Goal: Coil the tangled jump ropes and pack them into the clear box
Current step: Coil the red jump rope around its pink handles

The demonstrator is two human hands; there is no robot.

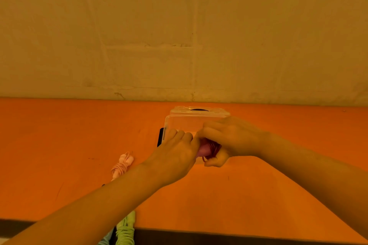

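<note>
My left hand [177, 153] and my right hand [229, 139] meet just in front of the clear box [179, 121] on the orange table. Between them they grip a pink jump-rope handle [204, 150] with dark red cord [214, 150] wound round it. The left hand's fingers curl over the handle; the right hand pinches the cord coils. A second, pale pink jump rope [122, 166] lies coiled on the table to the left. A green jump rope [126, 228] hangs at the table's near edge under my left forearm, partly hidden.
The box's clear lid [199, 110] lies just behind it, near the wall. A black clasp [160, 137] shows on the box's left side. The orange table [59, 145] ends at a plaster wall behind and a dark near edge.
</note>
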